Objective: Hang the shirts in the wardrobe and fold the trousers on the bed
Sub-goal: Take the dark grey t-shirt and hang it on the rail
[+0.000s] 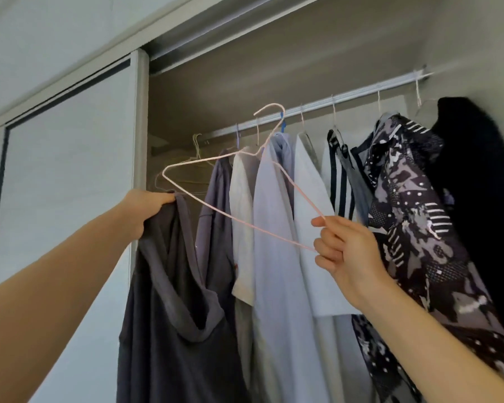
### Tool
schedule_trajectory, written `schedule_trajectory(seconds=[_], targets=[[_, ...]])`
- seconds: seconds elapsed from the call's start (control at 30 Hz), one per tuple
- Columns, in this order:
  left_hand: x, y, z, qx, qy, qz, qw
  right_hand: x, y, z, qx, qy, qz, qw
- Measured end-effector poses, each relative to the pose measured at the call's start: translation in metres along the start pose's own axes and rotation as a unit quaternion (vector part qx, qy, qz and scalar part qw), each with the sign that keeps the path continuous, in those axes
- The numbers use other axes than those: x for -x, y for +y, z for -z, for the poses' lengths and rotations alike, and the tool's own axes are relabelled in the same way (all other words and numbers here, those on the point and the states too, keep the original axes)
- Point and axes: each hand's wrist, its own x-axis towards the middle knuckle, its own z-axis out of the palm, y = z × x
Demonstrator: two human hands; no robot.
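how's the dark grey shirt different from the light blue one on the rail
The dark grey shirt has no hanger and is gripped at its neckline by the left hand; the light blue shirt hangs from the rail on a blue hanger. Both hang unfolded.

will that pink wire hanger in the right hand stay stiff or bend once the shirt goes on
Probably light: the pink hanger is thin wire, and the right hand pinches it at one corner. Likely springy rather than rigid, so it may flex a little under the dark grey shirt the left hand grips.
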Motion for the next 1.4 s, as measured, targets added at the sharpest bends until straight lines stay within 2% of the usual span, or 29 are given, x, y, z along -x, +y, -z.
schedule_trajectory(seconds=[0.17,0.37,0.53,0.6,0.67,0.77,0.87,1.0,1.23,1.4], targets=[[0.004,0.002,0.005,-0.033,0.003,-0.019,0.999,0.014,0.012,0.042,-0.049,0.033,-0.019,0.998],[-0.002,-0.004,0.017,-0.079,-0.004,-0.021,0.997,0.020,0.026,0.065,-0.078,0.030,-0.062,0.995],[-0.006,-0.006,0.025,-0.115,-0.006,-0.038,0.993,0.023,0.033,0.068,-0.048,0.018,-0.077,0.996],[-0.008,-0.006,0.028,-0.158,-0.015,-0.070,0.985,0.023,0.033,0.063,-0.030,0.015,-0.067,0.997],[-0.007,-0.004,0.032,-0.238,-0.034,-0.129,0.962,0.022,0.029,0.058,-0.009,0.013,-0.052,0.998],[-0.006,-0.005,0.033,-0.356,-0.051,-0.213,0.908,0.021,0.025,0.053,0.032,0.011,-0.033,0.999],[-0.009,-0.013,0.030,-0.412,-0.050,-0.271,0.868,0.023,0.028,0.045,0.065,0.000,-0.029,0.997],[-0.007,-0.018,0.020,-0.378,-0.081,-0.306,0.870,0.025,0.033,0.027,0.063,-0.020,-0.033,0.997],[-0.002,-0.022,0.015,-0.234,-0.092,-0.329,0.910,0.023,0.031,0.016,0.080,-0.045,-0.053,0.994],[0.011,-0.022,0.003,-0.172,-0.110,-0.354,0.913,0.023,0.035,0.007,0.092,-0.070,-0.078,0.990]])
